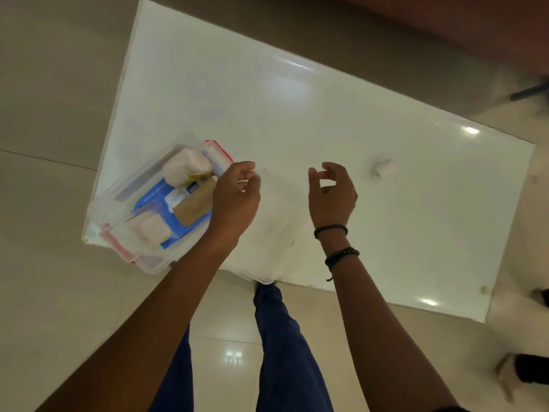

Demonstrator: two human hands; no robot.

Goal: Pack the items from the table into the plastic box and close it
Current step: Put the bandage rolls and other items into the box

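One item left loose on the table (326, 93): a small white roll (384, 168), blurred, lying well out to the right of both hands, past the right hand's fingertips. Its long axis looks to run roughly left-right across the view, slight tilt; too soft to be sure.

Right hand (331, 193) is clearly the nearer one. It hovers above the tabletop, fingers curled and loosely apart, holding nothing. The roll lies up and to the right of it, apart, no contact.

Left hand (236, 193) sits at the right edge of the plastic box (142, 257), thumb and forefinger pinched on something thin and white (244, 182) — can't tell what, could be a swab or strip. Other fingers are folded in.

The box is at the table's near-left corner, open, already holding a blue pack (154, 197), a brown packet (194, 206) and a couple of white wrapped bundles (185, 168). Red clips show at both ends.

The clear lid (267, 233) appears to lie flat on the table between the hands, hard to make out against the white top.

Judgement: right hand reaches out right for the roll and carries it left across the lid to the box; left drops its piece in first. Lid goes on after.
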